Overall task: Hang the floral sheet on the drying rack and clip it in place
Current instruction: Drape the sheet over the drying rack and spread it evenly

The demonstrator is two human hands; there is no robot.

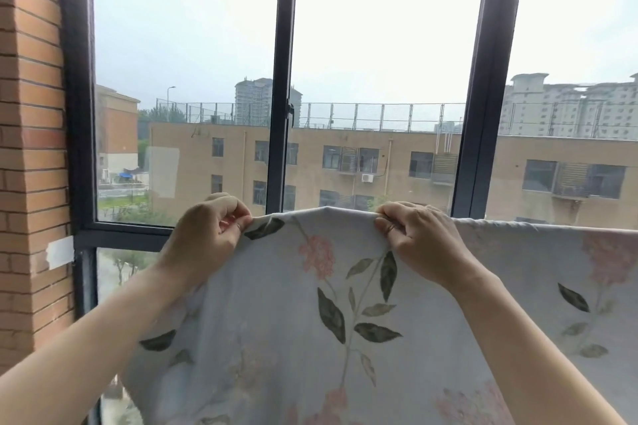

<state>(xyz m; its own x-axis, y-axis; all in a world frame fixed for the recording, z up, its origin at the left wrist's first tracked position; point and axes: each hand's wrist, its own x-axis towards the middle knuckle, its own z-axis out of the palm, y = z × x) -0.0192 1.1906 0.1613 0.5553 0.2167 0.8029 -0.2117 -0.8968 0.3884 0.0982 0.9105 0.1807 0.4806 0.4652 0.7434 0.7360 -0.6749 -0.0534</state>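
Both arms are up, left hand (210, 235) and right hand (419, 238) each pinching the top edge of the floral sheet (310, 304) with curled fingers, sheet hanging down between and below them, then the dark window frame (284, 79) and tan building (379, 162) outside.

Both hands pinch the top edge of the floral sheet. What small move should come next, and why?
Probably draw the left hand leftward to pull the top edge of the floral sheet taut: between it and the right hand the edge humps upward, while beyond the right hand it runs straight.
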